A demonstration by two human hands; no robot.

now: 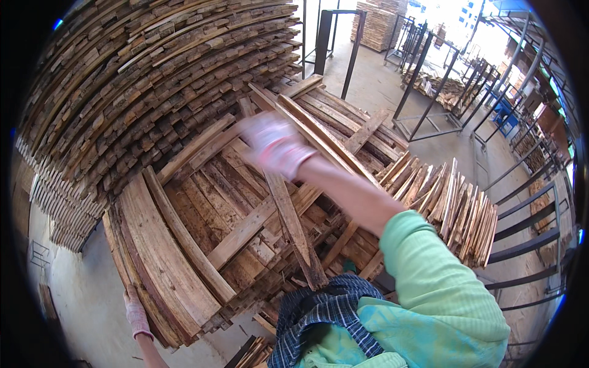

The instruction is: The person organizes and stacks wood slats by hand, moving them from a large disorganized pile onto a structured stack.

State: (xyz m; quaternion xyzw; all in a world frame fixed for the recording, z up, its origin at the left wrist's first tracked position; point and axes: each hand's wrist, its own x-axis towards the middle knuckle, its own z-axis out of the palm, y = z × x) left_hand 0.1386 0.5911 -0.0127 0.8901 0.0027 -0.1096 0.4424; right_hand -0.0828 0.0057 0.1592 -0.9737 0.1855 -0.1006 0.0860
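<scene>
My left hand [138, 314], in a pale knitted glove, grips the outer edge of the leftmost wooden plank [138, 270] at the near left of the stack. Beside that plank lies a wider, smooth board [161, 245]. My right hand [275, 144], in a white and pink glove, is smeared by motion above the middle of the stack. A narrow plank [293, 230] runs beneath it, slanting down toward my body; whether my fingers hold it, I cannot tell. Crosswise strips [242, 232] lie over the layer of rough boards [202, 199].
A tall wall of stacked planks [165, 67] rises close behind on the left. To the right, many thin slats [451, 202] jut out in a fanned pile. Black metal frames [429, 92] stand on the concrete floor [374, 80], with curved dark bars [527, 233] nearer on the right.
</scene>
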